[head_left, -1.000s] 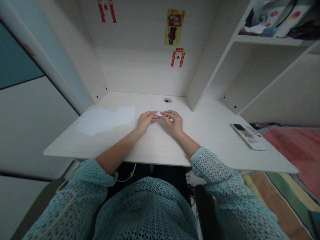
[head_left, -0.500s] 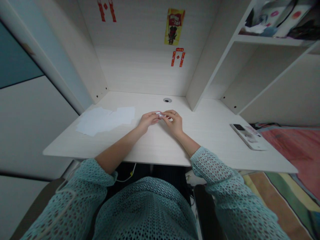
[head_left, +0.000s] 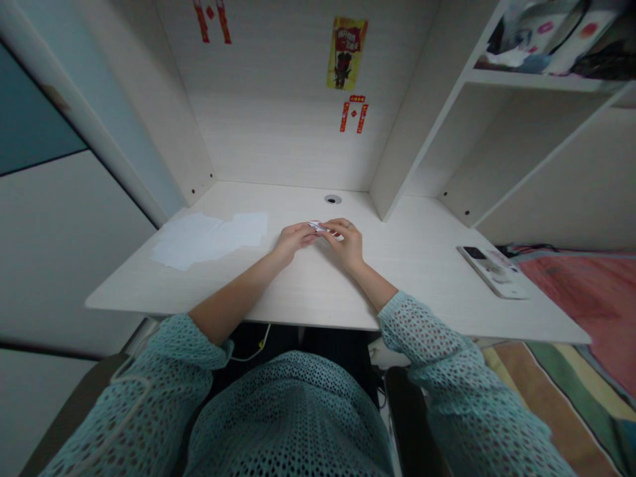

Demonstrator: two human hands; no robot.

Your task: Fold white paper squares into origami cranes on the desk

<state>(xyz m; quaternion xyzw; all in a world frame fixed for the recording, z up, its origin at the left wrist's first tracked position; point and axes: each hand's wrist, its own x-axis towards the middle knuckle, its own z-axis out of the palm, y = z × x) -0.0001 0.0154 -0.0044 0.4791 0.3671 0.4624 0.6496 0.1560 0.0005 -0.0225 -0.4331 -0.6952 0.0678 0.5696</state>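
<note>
Both hands meet at the middle of a pale wooden desk [head_left: 318,291]. My left hand [head_left: 291,240] and my right hand [head_left: 348,244] have their fingers curled and pinched together on a small white folded piece of paper [head_left: 317,226] held between them just above the desktop. Most of the paper is hidden by the fingers. A ring shows on the right hand.
Loose white paper sheets [head_left: 209,237] lie on the desk to the left. A white remote control [head_left: 491,270] lies at the right. A cable hole [head_left: 332,199] sits at the back. Shelves [head_left: 521,79] with items rise at the right; striped bedding [head_left: 571,371] lies beyond the desk edge.
</note>
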